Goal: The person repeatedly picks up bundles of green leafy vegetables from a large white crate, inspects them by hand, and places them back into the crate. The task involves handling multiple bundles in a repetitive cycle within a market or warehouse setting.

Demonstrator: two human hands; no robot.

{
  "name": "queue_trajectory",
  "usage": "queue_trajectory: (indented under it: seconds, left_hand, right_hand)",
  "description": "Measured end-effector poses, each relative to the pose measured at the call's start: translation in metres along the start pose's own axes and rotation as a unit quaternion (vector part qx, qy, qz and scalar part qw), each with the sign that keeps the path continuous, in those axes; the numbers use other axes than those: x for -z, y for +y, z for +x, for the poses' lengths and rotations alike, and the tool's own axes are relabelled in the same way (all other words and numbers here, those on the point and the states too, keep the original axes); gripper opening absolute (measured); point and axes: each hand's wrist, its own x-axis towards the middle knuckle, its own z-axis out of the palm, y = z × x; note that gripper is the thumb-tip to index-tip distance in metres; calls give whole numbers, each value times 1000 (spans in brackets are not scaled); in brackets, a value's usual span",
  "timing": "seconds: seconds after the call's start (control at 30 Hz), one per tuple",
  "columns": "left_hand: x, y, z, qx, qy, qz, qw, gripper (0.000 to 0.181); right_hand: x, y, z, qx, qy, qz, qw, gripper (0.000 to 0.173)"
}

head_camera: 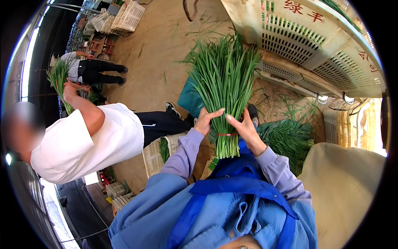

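A thick bunch of long green leafy stalks, apparently Chinese chives [225, 81], points away from me, with its pale cut ends towards my apron. A red band [226, 134] circles it near those ends. On the left side of the bunch is my left hand [205, 122], its thumb lying across the leaves. My right hand [247, 132] holds the right side just above the band, thumb on the front. The fingers behind the bunch are hidden. Below, to the right, a heap of loose chives [287, 143] lies on green cloth.
A big cream plastic crate [292, 34] stands at the upper right above a rail. At left, a co-worker in a white shirt [90, 143] holds another bunch; a second person [90, 70] bends farther off. A teal bag [190, 98] and a white basket [155, 157] are on the floor.
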Motion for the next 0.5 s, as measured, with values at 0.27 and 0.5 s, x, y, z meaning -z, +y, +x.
queue_trajectory:
  seconds: [0.27,0.5]
  left_hand:
    - [16,12,-12,72,-15,-94,993,40]
    - [26,5,-14,103,-52,-84,990,46]
  right_hand:
    - [17,8,9,-121,85,147,978,40]
    - [16,7,-8,-136,94,188,968,33]
